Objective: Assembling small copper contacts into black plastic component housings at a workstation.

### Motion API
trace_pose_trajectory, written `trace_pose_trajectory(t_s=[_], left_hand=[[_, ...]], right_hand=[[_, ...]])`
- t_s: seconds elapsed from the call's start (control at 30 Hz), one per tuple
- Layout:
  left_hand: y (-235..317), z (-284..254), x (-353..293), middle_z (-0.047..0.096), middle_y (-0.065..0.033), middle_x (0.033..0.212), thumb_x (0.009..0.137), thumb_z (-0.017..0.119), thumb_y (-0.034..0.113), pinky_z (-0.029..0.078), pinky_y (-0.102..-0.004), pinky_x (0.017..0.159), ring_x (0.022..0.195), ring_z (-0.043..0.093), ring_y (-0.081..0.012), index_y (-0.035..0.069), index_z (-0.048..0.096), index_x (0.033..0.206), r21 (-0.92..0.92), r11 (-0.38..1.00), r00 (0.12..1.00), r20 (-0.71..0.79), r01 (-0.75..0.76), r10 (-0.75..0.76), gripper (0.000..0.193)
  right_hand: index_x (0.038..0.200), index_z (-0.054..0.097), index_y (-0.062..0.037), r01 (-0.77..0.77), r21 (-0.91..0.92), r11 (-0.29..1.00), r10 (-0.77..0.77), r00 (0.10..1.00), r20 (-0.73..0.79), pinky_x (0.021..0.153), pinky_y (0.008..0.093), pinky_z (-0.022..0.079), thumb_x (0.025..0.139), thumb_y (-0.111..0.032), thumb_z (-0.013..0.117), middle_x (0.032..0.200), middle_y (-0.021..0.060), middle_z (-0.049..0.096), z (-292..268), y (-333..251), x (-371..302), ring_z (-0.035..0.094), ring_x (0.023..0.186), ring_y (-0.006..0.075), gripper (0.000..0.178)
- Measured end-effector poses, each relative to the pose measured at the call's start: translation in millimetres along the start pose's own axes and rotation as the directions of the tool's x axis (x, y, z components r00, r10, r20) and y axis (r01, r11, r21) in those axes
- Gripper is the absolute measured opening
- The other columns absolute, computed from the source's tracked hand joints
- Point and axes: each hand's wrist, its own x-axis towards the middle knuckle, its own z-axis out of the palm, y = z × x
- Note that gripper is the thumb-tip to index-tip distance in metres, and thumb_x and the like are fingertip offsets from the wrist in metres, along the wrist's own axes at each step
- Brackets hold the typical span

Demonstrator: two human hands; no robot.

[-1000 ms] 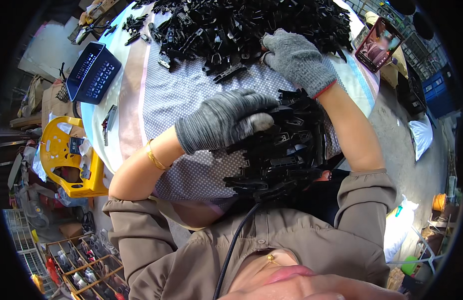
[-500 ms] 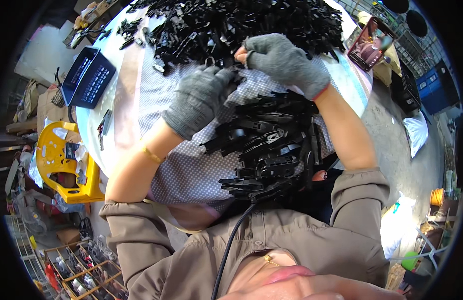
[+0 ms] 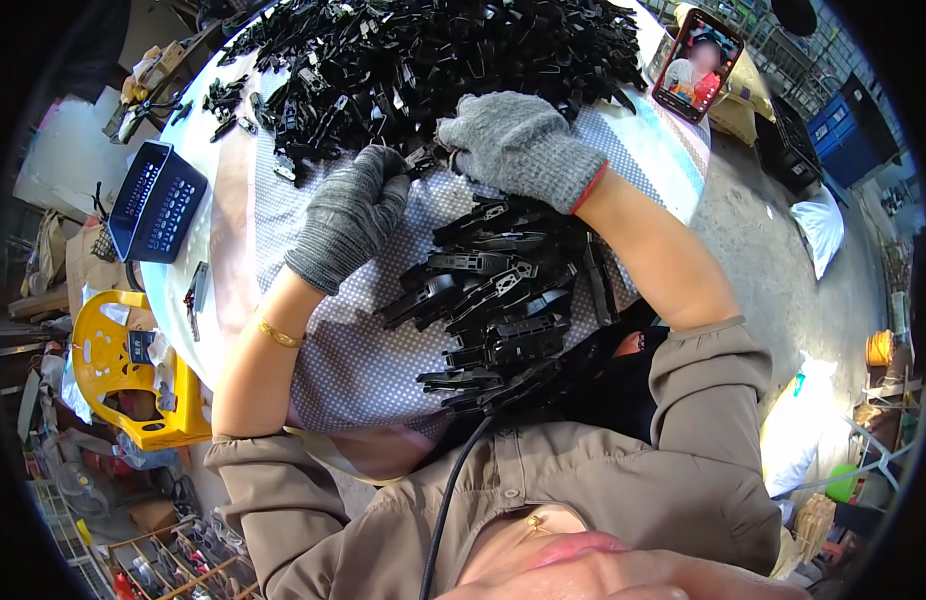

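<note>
Both hands wear grey knitted gloves and work close together at the near edge of a large heap of small black plastic parts (image 3: pixel 383 60) on the table. My left hand (image 3: pixel 348 220) is closed, its fingertips pinching one small black plastic part (image 3: pixel 420 160). Just right of that part is my right hand (image 3: pixel 523 150), fingers curled in; what they pinch is hidden. Nearer my body lies a second pile of longer black plastic parts (image 3: pixel 493 285), many roughly side by side, on the dotted cloth (image 3: pixel 348 350).
A dark blue perforated basket (image 3: pixel 158 205) stands at the table's left edge, near a small tool-like object (image 3: pixel 196 295). A phone (image 3: pixel 698 65) with a lit screen stands at the far right. A yellow plastic chair (image 3: pixel 123 370) is left of the table. A black cable (image 3: pixel 448 500) hangs before me.
The view has shifted, so the table sits further left and lower. Both hands remain together by the heap, the left now turned so the small part shows at its fingertips.
</note>
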Motion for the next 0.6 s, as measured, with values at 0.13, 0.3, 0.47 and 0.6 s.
trace_pose_trajectory(t_s=[0.13,0.3,0.47,0.6], left_hand=[[-1,-1,-4,0.059,-0.0155,0.076,0.082,0.055,0.016,0.046,-0.036,0.064,0.069,0.058,-0.0281,0.001,0.057,0.097,-0.14,0.987,0.997,0.016,0.072,-0.071,0.021],[10,-11,-4,0.061,-0.0029,0.077,0.087,0.053,0.022,0.045,-0.0229,0.06,0.065,0.053,-0.0074,0.0,0.055,0.108,-0.474,0.817,0.944,0.196,0.329,-0.266,0.03],[16,-15,-4,0.061,-0.0005,0.075,0.088,0.052,0.021,0.041,-0.0186,0.052,0.059,0.047,-0.0033,0.002,0.053,0.112,-0.554,0.745,0.925,0.297,0.371,-0.239,0.032],[20,-15,-6,0.059,0.001,0.071,0.088,0.052,0.023,0.038,-0.0173,0.049,0.055,0.044,-0.0029,0.004,0.053,0.113,-0.592,0.696,0.91,0.333,0.406,-0.248,0.031]], right_hand=[[0.089,0.062,-0.007,0.014,0.081,0.997,-0.002,0.989,-0.145,0.073,0.0369,0.05,0.075,-0.022,0.059,0.091,0.0091,0.057,10,4,-1,0.059,0.085,0.0261,0.021],[0.078,0.061,-0.0029,0.191,0.446,0.875,0.017,0.907,-0.421,0.068,0.0304,0.049,0.072,-0.015,0.064,0.077,0.0086,0.058,17,23,-3,0.058,0.076,0.0201,0.014],[0.099,0.057,-0.0002,-0.058,0.94,0.337,0.119,0.993,0.019,0.073,0.0265,0.049,0.082,-0.007,0.056,0.086,0.0055,0.058,-1,12,-7,0.056,0.075,0.013,0.018],[0.11,0.056,-0.0031,-0.002,0.991,-0.137,0.049,0.999,0.009,0.075,0.0245,0.051,0.087,-0.013,0.052,0.087,0.0064,0.061,10,11,-6,0.061,0.079,0.0132,0.026]])
